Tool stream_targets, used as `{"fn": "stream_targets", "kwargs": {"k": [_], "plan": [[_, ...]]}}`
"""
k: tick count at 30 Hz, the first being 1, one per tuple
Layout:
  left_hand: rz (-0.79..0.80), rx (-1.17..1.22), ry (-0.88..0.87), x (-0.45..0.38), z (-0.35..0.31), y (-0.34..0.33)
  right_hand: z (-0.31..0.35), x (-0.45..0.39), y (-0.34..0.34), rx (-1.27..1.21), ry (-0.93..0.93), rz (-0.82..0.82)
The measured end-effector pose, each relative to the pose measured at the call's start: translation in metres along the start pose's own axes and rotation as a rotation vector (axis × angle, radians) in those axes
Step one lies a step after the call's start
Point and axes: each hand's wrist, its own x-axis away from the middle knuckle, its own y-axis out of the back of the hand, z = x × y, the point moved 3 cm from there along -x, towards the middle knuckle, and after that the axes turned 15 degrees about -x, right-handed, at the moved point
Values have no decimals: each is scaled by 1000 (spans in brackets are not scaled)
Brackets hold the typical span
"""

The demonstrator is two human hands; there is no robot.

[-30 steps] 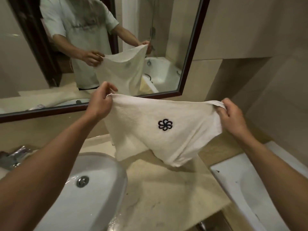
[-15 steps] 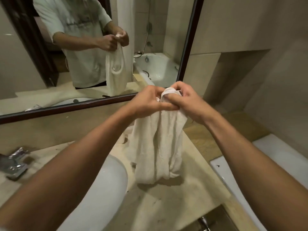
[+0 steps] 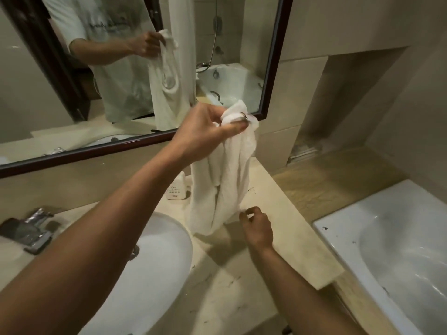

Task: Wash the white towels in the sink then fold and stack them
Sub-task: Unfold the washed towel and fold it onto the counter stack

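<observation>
1. Towel: we hold it by its gathered top edge, and it hangs doubled and crumpled above the surface, its lower hem just over the stone, between the sink and the white tub.
2. Left hand: fingers and thumb are clamped on the bunched top corners, which carry the whole hanging weight.
3. Right hand: it sits beside the lower hem, fingers loosely curled and holding nothing; we cannot tell whether a fingertip touches the cloth.
4. Risk, misaligned fold: we judge that the two layers hang unevenly, so a grasp on one layer alone would leave a skewed fold.
5. Risk, soiling: dark specks lie on the surface below; if we lower the towel carelessly, the hem could drag through them.
6. Risk, slip: the top is pinched as a wad, so a tug from below could pull one corner free.
7. Risk, collision: a small white bottle stands just behind the towel; a swing of the cloth could topple it.
</observation>
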Motion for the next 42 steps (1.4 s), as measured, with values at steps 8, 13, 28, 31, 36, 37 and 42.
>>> {"fn": "stream_targets", "kwargs": {"k": [8,13,28,31,36,37,42], "plan": [[-85,29,5,4,1,36,41,-13,-32,-357,14,139],[-35,8,45,12,13,35,29,-29,-45,-287,-77,196],[-130,-271,275,28,109,47,16,-51,76,-362,-501,398],[-131,-266,255,24,109,43,24,-56,74,-540,-492,230],[-118,-203,199,16,87,30,22,-52,41,43,-178,105],[-119,-193,184,15,82,28,30,-49,39,63,-90,52],[84,-203,67,10,56,21,138,3,32,-505,490,354]]}}
